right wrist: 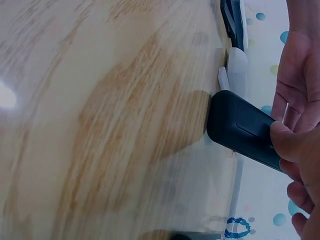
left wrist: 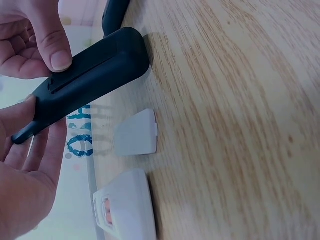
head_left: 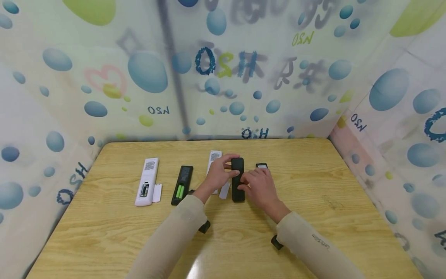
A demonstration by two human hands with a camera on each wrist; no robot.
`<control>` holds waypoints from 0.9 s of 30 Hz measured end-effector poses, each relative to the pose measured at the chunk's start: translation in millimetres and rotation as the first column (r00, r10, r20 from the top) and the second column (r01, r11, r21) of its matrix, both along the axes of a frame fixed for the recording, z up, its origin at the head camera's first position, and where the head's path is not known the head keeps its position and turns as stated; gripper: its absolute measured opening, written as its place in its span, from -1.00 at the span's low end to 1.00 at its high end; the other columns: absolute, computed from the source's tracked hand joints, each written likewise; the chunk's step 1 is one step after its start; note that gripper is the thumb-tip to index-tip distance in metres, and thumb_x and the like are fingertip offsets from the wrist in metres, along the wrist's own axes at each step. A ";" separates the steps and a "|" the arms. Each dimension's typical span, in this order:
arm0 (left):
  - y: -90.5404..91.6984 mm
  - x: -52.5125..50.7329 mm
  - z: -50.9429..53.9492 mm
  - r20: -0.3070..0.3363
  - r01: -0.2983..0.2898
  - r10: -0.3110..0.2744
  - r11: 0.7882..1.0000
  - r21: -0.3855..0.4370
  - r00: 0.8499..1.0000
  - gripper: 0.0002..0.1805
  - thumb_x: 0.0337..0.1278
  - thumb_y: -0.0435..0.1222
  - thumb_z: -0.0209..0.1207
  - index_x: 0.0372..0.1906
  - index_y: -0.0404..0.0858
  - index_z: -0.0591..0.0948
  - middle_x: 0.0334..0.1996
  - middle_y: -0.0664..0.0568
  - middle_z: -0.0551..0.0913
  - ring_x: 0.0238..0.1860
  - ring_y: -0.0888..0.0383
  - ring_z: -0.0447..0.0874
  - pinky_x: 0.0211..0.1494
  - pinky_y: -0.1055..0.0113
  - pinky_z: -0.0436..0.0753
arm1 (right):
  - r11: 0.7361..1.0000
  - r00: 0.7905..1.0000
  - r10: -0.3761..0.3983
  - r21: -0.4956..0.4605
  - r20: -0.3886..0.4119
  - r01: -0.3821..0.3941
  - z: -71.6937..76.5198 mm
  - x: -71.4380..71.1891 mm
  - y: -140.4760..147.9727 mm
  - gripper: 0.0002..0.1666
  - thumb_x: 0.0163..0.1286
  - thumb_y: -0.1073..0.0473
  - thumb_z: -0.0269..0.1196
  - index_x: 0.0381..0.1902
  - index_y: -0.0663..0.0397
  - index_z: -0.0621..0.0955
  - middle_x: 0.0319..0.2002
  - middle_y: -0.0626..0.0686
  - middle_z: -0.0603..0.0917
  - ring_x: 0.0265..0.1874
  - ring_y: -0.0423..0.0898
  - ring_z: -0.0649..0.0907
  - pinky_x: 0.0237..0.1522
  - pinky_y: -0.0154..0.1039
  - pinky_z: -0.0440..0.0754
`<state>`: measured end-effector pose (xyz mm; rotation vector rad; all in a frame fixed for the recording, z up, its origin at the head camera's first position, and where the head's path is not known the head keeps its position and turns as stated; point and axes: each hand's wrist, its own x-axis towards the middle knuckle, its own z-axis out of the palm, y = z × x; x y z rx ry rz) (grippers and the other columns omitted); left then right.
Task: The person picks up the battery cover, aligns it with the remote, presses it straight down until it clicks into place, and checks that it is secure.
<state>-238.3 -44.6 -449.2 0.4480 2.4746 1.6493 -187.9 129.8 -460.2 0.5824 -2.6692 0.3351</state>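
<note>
A black remote control (head_left: 238, 193) stands out between both hands, its back turned up and its near end close to the table. My left hand (head_left: 217, 174) holds its far end, thumb on one side and fingers on the other. On the battery cover (right wrist: 245, 120) rests the thumb of my right hand (head_left: 259, 186), with the index finger against the remote's side edge. The cover sits on the remote, and a thin gap runs along its edge in the left wrist view. Partly behind my left hand lies a white remote (head_left: 215, 155), with a loose white cover (left wrist: 137, 134) beside it.
At the left lies another white remote (head_left: 150, 172) with batteries in its uncovered compartment and its cover (head_left: 157, 193) alongside. Next to it is a black remote (head_left: 185, 174) holding green batteries (head_left: 179, 191). A black labelled object (head_left: 261, 166) shows partly beyond my right hand.
</note>
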 end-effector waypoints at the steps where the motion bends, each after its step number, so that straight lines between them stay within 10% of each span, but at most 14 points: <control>1: 0.4 0.2 0.3 0.001 0.000 0.000 1.000 0.002 1.000 -0.43 0.15 -0.39 0.29 0.29 -0.07 0.49 0.29 -0.08 0.50 0.04 -0.09 0.67 0.03 0.12 0.71 | 1.000 1.000 -0.009 0.001 0.002 0.009 0.2 0.1 1.0 -0.72 0.08 -0.09 0.47 -0.38 -0.14 0.63 -0.44 -0.16 0.70 -0.28 -0.10 0.58 0.05 -0.04 0.44; 13: 1.4 -0.7 -0.4 -0.016 -0.004 0.004 1.000 -0.019 1.000 -0.44 0.17 -0.38 0.29 0.29 -0.04 0.50 0.30 -0.04 0.50 0.07 -0.08 0.65 0.06 0.11 0.69 | 0.974 0.990 -0.093 0.217 0.108 0.067 2.8 0.1 8.3 -0.50 0.33 -0.29 0.19 -0.04 -0.06 0.67 -0.13 0.00 0.69 -0.02 0.04 0.55 0.14 0.01 0.41; 27: 0.2 0.4 -2.5 -0.034 0.009 -0.010 1.000 -0.014 0.999 -0.43 0.17 -0.37 0.28 0.30 -0.07 0.49 0.30 -0.04 0.50 0.06 -0.10 0.66 0.07 0.08 0.68 | 0.981 0.979 -0.104 0.182 0.176 0.071 0.6 -0.5 5.3 -0.48 0.35 -0.25 0.20 0.02 -0.02 0.66 -0.11 0.02 0.67 -0.01 0.04 0.53 0.20 0.04 0.40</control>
